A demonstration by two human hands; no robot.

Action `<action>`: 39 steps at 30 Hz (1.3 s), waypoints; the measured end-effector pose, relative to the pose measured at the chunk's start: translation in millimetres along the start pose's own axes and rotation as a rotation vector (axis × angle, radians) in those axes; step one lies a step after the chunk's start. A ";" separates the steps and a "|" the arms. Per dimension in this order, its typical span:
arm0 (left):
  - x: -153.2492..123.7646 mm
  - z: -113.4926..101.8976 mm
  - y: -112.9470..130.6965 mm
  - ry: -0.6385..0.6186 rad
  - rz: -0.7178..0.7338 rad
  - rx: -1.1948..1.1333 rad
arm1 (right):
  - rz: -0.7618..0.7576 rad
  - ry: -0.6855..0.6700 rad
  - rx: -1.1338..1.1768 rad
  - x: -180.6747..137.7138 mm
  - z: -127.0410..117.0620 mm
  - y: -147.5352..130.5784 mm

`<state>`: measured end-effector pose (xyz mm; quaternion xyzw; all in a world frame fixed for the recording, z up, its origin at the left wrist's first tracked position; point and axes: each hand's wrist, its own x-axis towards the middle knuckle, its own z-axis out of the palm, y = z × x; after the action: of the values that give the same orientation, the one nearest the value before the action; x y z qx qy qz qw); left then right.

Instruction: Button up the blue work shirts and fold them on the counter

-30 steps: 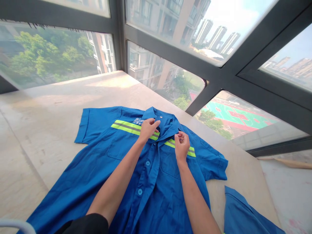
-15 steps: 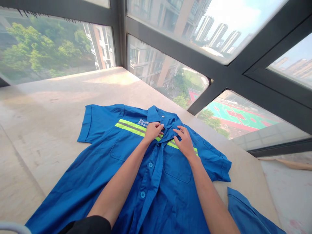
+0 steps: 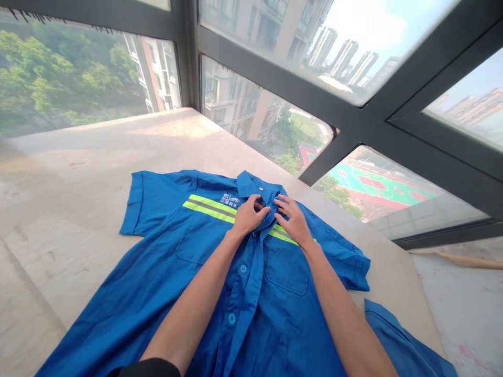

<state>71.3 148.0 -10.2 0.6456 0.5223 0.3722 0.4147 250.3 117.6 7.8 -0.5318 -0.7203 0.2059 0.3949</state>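
A blue short-sleeved work shirt with a yellow-green reflective stripe across the chest lies face up on a pale stone ledge, collar toward the windows. My left hand is at the collar opening, fingers curled and pinching the shirt's placket by the top button. My right hand rests just right of it on the collar's right side, fingers stretched and pressing the fabric flat. Both forearms run up over the shirt's buttoned front.
A second blue garment lies at the lower right edge of the ledge. Dark-framed windows rise right behind the shirt and wrap the corner. The ledge drops off to a lower floor at right.
My right hand went from a pinch at the collar to flat fingers on the fabric and shifted toward the left hand. The left hand stayed at the collar opening.
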 end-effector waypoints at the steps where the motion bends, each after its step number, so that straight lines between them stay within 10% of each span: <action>1: -1.5 -0.7 1.0 -0.003 0.040 0.055 | 0.040 0.032 0.084 -0.2 3.7 2.8; 14: -5.1 2.6 2.7 -0.047 0.171 0.367 | 0.284 0.264 0.476 -6.7 41.4 11.9; 29: -4.8 4.3 5.3 -0.017 0.125 0.351 | -0.082 0.113 -0.582 14.8 26.5 -16.4; 39: 10.7 -2.4 -12.2 0.088 0.280 0.177 | -0.317 -0.065 -0.584 30.1 13.7 2.9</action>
<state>66.6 160.3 -20.0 0.7292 0.4757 0.4065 0.2770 237.6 148.2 7.9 -0.4971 -0.8348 -0.0564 0.2299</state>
